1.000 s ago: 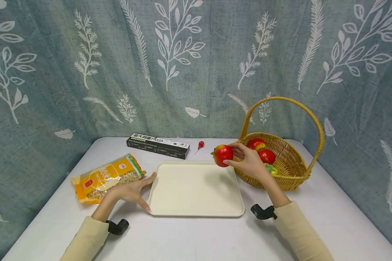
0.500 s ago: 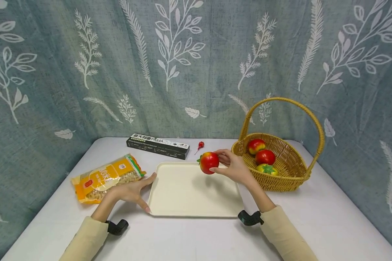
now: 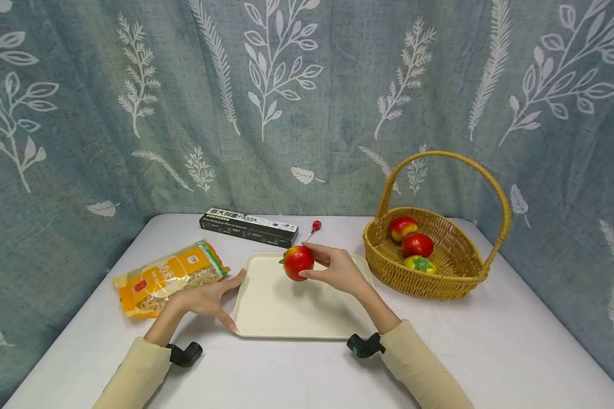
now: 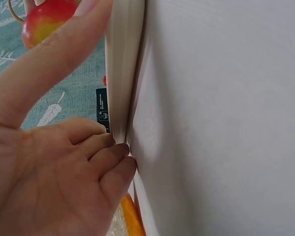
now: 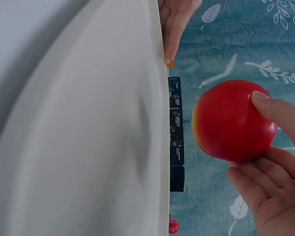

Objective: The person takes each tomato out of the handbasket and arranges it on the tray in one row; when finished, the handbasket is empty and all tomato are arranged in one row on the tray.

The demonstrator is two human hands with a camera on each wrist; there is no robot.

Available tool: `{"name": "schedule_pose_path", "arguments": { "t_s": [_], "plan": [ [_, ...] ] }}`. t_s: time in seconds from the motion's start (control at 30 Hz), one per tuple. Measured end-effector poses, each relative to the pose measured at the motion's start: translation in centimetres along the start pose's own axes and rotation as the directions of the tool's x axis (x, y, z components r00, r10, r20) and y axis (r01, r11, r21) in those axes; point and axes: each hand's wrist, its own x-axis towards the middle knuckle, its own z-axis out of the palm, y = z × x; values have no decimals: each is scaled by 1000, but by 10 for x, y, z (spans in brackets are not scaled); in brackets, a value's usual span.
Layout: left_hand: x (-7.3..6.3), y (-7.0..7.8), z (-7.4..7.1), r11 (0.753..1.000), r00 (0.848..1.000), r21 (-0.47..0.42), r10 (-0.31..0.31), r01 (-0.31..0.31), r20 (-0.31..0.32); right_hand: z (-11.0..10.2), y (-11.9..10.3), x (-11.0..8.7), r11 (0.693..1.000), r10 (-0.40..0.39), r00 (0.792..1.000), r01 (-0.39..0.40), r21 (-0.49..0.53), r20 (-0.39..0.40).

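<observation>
My right hand [image 3: 335, 270] pinches a red tomato [image 3: 298, 263] with yellow patches and green leaves at its stem end. It is held above the cream tray [image 3: 281, 318], over the tray's far left part. In the right wrist view the thumb presses one side of the tomato [image 5: 231, 123] and the fingers support the other. My left hand [image 3: 207, 299] is spread at the tray's left edge, thumb near the front corner and fingers farther back. The left wrist view has these fingertips right at the tray's rim [image 4: 119, 73].
A wicker basket [image 3: 389, 272] with a tall handle stands at the right, holding several red and yellow tomatoes [image 3: 417, 245]. An orange pasta bag [image 3: 169, 278] lies at the left. Behind the tray are a black pasta box [image 3: 248, 227] and a red lollipop [image 3: 316, 225].
My right hand has carried the tomato leftward and slightly nearer, away from the basket and over the tray. The left hand has stayed at the tray's left edge.
</observation>
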Motion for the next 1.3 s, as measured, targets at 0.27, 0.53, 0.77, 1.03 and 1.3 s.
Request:
{"name": "schedule_pose_path", "arguments": {
  "t_s": [0.27,0.53,0.77,1.03,1.3],
  "plan": [
    [2,-3,0,1000,1000,19,14,-14,5,21,-1,9,1000,13,1000,-14,26,8],
    [1,0,0,1000,1000,18,2,-2,5,33,-7,15,999,20,1000,-20,42,1],
    [2,-1,0,1000,1000,31,2,-2,4,48,-13,19,999,9,998,-11,42,58],
    [3,0,-1,999,1000,40,-2,2,2,58,-17,20,999,11,995,-15,41,98],
    [0,1,-1,1000,1000,28,-6,6,4,51,-12,13,999,-32,992,35,-22,122]
  ]
}}
